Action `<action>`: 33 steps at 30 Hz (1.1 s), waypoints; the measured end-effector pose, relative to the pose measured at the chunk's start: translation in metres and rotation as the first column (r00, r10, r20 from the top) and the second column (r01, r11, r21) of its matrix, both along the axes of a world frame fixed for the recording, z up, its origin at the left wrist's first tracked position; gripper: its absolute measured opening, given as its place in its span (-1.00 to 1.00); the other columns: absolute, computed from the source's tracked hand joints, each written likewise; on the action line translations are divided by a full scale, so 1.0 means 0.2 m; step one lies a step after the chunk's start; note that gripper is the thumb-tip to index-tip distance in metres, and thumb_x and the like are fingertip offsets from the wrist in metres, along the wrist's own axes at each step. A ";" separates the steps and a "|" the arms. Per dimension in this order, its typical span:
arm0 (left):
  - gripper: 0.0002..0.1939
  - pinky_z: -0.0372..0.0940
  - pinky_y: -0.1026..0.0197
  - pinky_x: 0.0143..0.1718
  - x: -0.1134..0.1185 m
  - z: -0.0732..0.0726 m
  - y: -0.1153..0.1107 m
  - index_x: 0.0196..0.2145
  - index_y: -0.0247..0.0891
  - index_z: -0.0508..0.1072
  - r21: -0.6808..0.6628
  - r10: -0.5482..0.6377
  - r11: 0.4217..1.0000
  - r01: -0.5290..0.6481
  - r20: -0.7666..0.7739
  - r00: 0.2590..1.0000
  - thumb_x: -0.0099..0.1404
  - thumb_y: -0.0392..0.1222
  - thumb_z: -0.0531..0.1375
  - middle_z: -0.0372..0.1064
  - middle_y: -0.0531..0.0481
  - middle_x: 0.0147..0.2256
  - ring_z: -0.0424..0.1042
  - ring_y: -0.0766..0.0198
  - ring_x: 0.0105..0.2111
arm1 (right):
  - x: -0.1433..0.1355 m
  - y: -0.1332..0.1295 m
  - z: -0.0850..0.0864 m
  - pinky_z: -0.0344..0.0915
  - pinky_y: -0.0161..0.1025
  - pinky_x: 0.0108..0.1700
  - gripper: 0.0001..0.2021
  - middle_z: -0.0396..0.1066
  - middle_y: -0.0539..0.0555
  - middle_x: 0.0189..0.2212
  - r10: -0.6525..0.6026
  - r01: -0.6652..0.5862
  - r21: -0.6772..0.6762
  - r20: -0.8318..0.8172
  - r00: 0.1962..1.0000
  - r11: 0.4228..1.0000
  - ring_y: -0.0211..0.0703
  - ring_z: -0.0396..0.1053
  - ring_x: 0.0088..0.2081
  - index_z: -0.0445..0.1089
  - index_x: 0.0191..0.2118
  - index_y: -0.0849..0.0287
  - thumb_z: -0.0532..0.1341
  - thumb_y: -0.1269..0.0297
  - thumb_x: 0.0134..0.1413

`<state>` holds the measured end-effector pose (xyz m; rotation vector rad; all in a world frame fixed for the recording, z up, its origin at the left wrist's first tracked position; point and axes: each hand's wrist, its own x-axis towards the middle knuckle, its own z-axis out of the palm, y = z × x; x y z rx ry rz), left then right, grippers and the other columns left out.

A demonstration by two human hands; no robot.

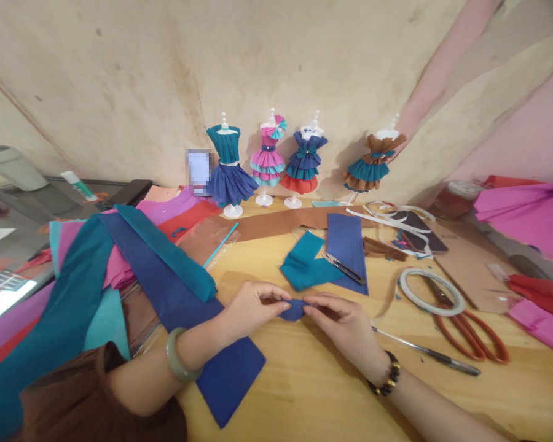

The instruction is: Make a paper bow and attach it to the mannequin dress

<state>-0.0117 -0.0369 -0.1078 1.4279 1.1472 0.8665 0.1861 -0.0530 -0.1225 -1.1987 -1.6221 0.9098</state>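
Observation:
A small folded piece of dark blue paper [294,310] is pinched between both hands just above the wooden table [313,380]. My left hand [253,307] grips its left end with fingertips closed; a pale green bangle sits on that wrist. My right hand [341,322], with a dark bead bracelet, grips its right end. A long dark blue paper strip [188,307] runs under my left forearm. Beyond the hands lie a teal folded sheet [304,264] and a blue sheet [345,242] with small black snips [343,267] on top.
Several small mannequins in paper dresses [267,162] stand along the wall. Colored paper sheets [74,276] pile up at left. A white tape ring [431,290], red-handled scissors [470,325] and a metal tool [428,353] lie at right, with pink paper [529,215] beyond.

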 end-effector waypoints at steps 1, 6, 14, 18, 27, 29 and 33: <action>-0.85 0.41 0.27 -0.28 0.00 0.00 0.00 -0.35 -0.31 0.58 0.019 -0.005 1.000 0.006 -0.018 1.000 0.06 -0.27 0.27 0.58 -0.07 -0.34 0.54 0.23 -0.35 | 0.00 0.00 0.00 0.48 -0.20 -0.21 -0.88 0.59 0.10 -0.35 0.002 -0.002 0.001 0.006 1.000 1.000 -0.09 0.53 -0.32 0.58 -0.35 0.12 0.29 0.28 -0.04; -0.85 0.41 0.28 -0.26 -0.01 0.00 0.00 -0.35 -0.29 0.59 0.080 -0.002 0.997 0.009 -0.083 0.997 0.09 -0.28 0.26 0.59 -0.04 -0.33 0.54 0.23 -0.32 | 0.00 0.00 0.00 0.48 -0.16 -0.21 -0.86 0.58 0.11 -0.35 -0.013 0.014 -0.018 0.039 0.999 1.000 -0.07 0.52 -0.33 0.57 -0.35 0.13 0.29 0.25 -0.05; -0.88 0.40 0.29 -0.27 0.00 0.03 0.00 -0.38 -0.27 0.59 0.095 0.019 0.995 -0.007 -0.119 0.993 0.09 -0.31 0.25 0.59 -0.03 -0.35 0.54 0.21 -0.32 | -0.01 0.00 0.02 0.47 -0.17 -0.25 -0.87 0.58 0.11 -0.38 -0.023 0.024 -0.025 0.052 0.998 0.999 -0.06 0.52 -0.35 0.56 -0.39 0.12 0.29 0.23 -0.03; -0.89 0.39 0.29 -0.29 -0.01 0.01 0.00 -0.39 -0.27 0.59 0.076 0.018 0.997 -0.009 -0.115 0.993 0.10 -0.25 0.26 0.58 -0.02 -0.37 0.53 0.22 -0.34 | -0.01 0.00 0.01 0.47 -0.18 -0.27 -0.87 0.58 0.10 -0.39 -0.021 0.022 -0.028 0.051 0.998 0.999 -0.06 0.51 -0.35 0.56 -0.38 0.12 0.28 0.22 -0.02; -0.89 0.35 0.30 -0.34 -0.02 -0.02 0.01 -0.43 -0.27 0.58 0.060 0.008 0.998 0.001 -0.143 0.990 0.10 -0.20 0.27 0.56 0.00 -0.42 0.49 0.24 -0.38 | 0.00 0.00 0.01 0.43 -0.22 -0.26 -0.86 0.56 0.07 -0.40 0.020 -0.019 -0.022 0.069 0.997 1.000 -0.11 0.49 -0.36 0.54 -0.39 0.12 0.25 0.22 0.04; -0.89 0.34 0.30 -0.35 -0.02 -0.01 0.01 -0.44 -0.27 0.58 0.060 0.008 0.998 0.001 -0.153 0.988 0.11 -0.20 0.26 0.55 0.00 -0.43 0.48 0.25 -0.39 | -0.01 0.00 0.02 0.43 -0.21 -0.25 -0.86 0.56 0.08 -0.40 0.029 -0.028 -0.008 0.068 0.997 1.000 -0.11 0.49 -0.35 0.53 -0.40 0.12 0.25 0.23 0.05; -0.89 0.33 0.30 -0.35 -0.02 0.00 0.01 -0.47 -0.26 0.57 0.078 -0.005 0.997 0.019 -0.178 0.984 0.12 -0.21 0.25 0.55 0.00 -0.45 0.47 0.24 -0.39 | -0.01 0.01 0.02 0.44 -0.19 -0.20 -0.86 0.57 0.08 -0.36 0.033 -0.033 -0.009 0.058 0.998 0.999 -0.08 0.50 -0.30 0.53 -0.39 0.11 0.25 0.22 0.04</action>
